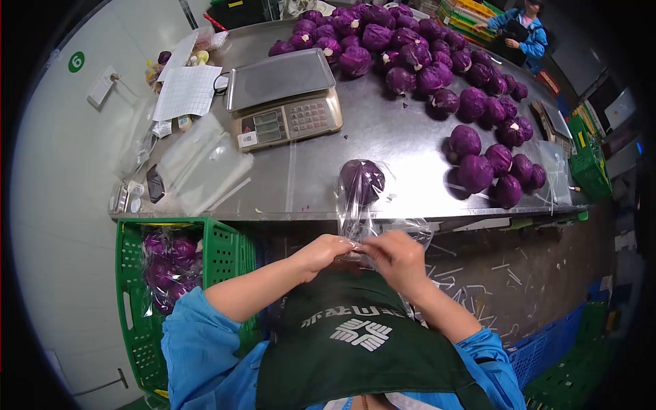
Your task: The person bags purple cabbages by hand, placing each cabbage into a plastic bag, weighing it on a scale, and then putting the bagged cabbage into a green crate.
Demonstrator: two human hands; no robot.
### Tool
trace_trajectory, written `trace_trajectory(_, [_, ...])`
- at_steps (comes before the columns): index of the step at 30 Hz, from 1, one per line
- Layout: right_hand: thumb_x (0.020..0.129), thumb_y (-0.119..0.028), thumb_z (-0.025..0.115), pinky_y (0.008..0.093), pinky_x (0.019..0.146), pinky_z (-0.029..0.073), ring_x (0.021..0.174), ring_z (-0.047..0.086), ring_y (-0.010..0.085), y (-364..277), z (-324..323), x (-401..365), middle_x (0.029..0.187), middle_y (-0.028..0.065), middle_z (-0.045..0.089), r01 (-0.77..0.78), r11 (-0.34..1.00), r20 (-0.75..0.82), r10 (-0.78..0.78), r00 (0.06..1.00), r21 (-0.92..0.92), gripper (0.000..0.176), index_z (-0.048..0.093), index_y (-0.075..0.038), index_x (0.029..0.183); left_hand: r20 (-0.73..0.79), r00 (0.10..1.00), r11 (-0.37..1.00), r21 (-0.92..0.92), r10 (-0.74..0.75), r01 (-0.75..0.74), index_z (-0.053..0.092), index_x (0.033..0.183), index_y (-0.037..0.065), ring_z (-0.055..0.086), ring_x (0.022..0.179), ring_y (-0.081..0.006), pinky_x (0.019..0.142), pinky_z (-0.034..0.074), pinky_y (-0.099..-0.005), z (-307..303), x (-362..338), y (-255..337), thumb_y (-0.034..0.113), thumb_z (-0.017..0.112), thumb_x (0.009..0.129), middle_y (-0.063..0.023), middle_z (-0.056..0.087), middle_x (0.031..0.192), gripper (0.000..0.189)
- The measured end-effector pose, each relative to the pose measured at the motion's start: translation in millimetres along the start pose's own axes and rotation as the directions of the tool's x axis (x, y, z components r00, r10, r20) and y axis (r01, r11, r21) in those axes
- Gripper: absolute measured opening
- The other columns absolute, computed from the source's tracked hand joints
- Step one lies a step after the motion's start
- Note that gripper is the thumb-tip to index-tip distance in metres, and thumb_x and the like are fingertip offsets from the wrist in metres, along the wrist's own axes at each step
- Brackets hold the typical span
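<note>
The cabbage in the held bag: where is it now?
In the head view, this cabbage sits slightly right of centre near the table's front edge, just beyond the left hand and right hand, with the scale behind to the left.

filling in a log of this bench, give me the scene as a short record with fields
left hand: pinching the gathered end of a clear bag
right hand: pinching the same bag beside the left
bag contents: one purple cabbage, resting on the metal table
loose stock: many unbagged cabbages, far side and right
scale: left of the loose stock
green crate: at the person's left, holding bagged cabbages
</note>
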State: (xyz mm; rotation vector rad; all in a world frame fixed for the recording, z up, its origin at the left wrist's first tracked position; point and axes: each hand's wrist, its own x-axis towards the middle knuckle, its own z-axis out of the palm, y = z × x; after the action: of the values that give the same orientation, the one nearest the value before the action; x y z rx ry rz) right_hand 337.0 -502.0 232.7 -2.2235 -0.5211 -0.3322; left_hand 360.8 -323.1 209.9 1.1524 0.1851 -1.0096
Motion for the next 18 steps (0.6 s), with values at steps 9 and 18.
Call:
trace_trajectory(9, [0.064, -0.007, 0.065, 0.0351, 0.061, 0.044, 0.076, 0.052, 0.0257, 11.5, 2.1, -3.5, 0.076, 0.0064, 0.052, 0.1, 0.977, 0.363, -0.025, 0.931, -0.188, 0.013, 0.056, -0.007, 0.073, -0.029, 0.998, 0.999, 0.022, 0.047, -0.046, 0.06, 0.082, 0.003, 0.05, 0.074, -0.0091, 0.07, 0.039, -0.0237, 7.0, 13.8, -23.1, 0.012, 0.046, 0.086, -0.0001, 0.055, 0.075, 0.018])
trace_trajectory(18, [0.068, -0.008, 0.067, 0.0329, 0.049, 0.046, 0.054, 0.058, 0.0185, 31.0, -245.2, -46.4, 0.072, 0.0122, 0.061, -0.356, 0.717, 0.423, 0.094, 0.901, 0.599, 0.014, 0.055, -0.003, 0.063, 0.138, 0.971, 0.93, 0.288, 0.195, -0.227, 0.063, 0.094, -0.004, 0.056, 0.094, -0.0169, 0.09, 0.038, -0.0299, -18.3, 0.6, -18.1, 0.023, 0.037, 0.093, -0.0119, 0.064, 0.097, 0.037])
